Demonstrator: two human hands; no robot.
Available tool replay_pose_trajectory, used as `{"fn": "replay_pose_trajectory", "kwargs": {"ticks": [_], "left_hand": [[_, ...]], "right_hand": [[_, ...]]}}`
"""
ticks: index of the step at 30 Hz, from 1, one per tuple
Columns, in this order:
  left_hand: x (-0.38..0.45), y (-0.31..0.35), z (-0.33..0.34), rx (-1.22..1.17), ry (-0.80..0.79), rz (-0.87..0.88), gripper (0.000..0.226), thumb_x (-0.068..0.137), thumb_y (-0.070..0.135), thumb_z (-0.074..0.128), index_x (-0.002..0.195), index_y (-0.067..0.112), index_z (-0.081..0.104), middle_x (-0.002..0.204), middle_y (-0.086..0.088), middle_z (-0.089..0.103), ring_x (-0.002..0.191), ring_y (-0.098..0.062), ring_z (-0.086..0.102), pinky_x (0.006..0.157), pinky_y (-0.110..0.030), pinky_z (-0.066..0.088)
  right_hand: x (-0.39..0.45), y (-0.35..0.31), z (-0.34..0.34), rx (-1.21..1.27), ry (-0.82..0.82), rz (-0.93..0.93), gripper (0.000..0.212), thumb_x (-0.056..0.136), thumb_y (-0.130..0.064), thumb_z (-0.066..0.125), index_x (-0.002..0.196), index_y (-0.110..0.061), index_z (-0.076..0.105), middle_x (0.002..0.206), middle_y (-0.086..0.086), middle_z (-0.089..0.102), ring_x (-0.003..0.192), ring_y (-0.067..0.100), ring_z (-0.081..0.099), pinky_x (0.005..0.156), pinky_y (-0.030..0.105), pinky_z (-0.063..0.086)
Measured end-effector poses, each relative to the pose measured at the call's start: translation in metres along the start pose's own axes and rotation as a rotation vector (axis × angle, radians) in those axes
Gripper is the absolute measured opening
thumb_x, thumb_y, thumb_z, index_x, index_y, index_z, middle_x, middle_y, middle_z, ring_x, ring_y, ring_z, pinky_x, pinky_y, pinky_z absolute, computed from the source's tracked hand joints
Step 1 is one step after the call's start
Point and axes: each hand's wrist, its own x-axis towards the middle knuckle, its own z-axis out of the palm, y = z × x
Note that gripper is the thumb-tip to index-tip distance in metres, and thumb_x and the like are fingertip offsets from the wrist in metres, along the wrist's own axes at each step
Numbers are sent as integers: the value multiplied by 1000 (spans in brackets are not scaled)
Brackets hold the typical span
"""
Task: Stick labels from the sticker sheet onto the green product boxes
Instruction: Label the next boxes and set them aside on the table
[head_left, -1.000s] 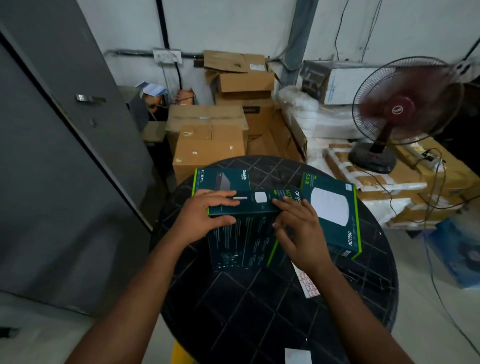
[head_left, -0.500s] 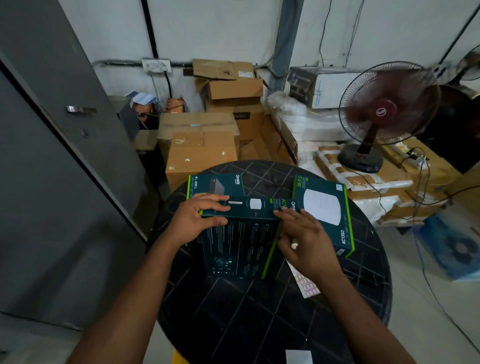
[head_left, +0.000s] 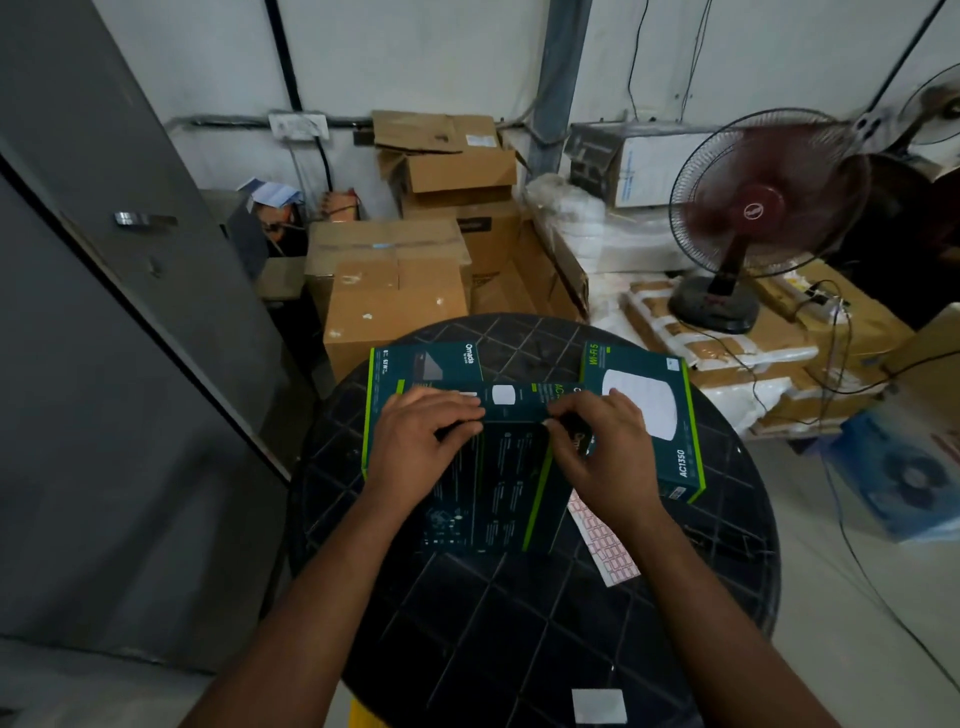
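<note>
Three green product boxes lie on the round black table (head_left: 519, 623). The middle box (head_left: 493, 488) stands tilted toward the person — the left hand (head_left: 415, 441) rests on its upper left edge with fingers curled over the edge, gripping it. The right hand (head_left: 602, 447) pinches at the box's top edge with curled fingers; what they pinch cannot be told. The sticker sheet (head_left: 605, 540) lies flat just right of this box, partly under the right wrist. A fan (head_left: 753, 208) stands behind.
</note>
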Motion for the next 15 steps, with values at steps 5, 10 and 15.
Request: {"fn": "replay_pose_trajectory", "kwargs": {"ticks": [5,10,15], "left_hand": [[2,0,-1,33,-16,-22,13,80,32,82,93,34,80,104,23,73,100,0,63,87,-32,45],[0,2,-1,66,1,-15,11,80,32,82,90,35,80,104,22,74,98,-3,63,81,-30,43],[3,3,0,85,-13,-40,12,79,35,81,90,37,80,104,23,74,97,-4,62,81,-31,42]], "right_hand": [[12,-14,27,-41,-26,-157,7,89,-18,72,95,-15,73,89,-2,70,83,21,55,73,34,46],[16,-17,36,-139,-4,-190,13,92,-21,66,95,-11,74,87,4,70,79,27,60,73,40,50],[17,-15,37,-198,-41,-227,13,95,-18,63,93,-8,71,83,6,63,78,28,55,70,44,49]]}}
